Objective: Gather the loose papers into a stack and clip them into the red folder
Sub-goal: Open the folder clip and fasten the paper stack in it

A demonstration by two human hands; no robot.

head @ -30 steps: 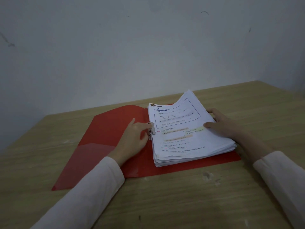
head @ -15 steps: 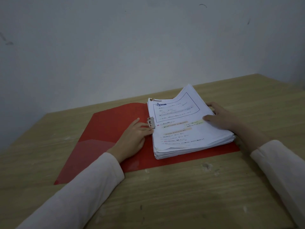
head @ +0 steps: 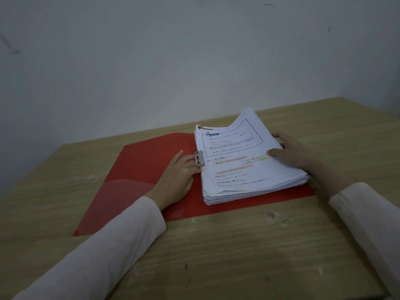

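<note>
The paper stack (head: 249,163) lies on the right half of the open red folder (head: 140,169), metal clip (head: 200,158) at its left edge. My left hand (head: 179,180) touches that clip, grip relaxed; my right hand (head: 296,156) presses flat on the sheets. Both rest on the table (head: 216,256).

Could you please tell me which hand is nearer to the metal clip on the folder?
Left. The left hand touches the metal clip; the right hand rests across the paper stack.

Probably a plain study or office corner, dim, wooden desk (head: 216,256), bare scuffed white wall (head: 151,61)
</note>
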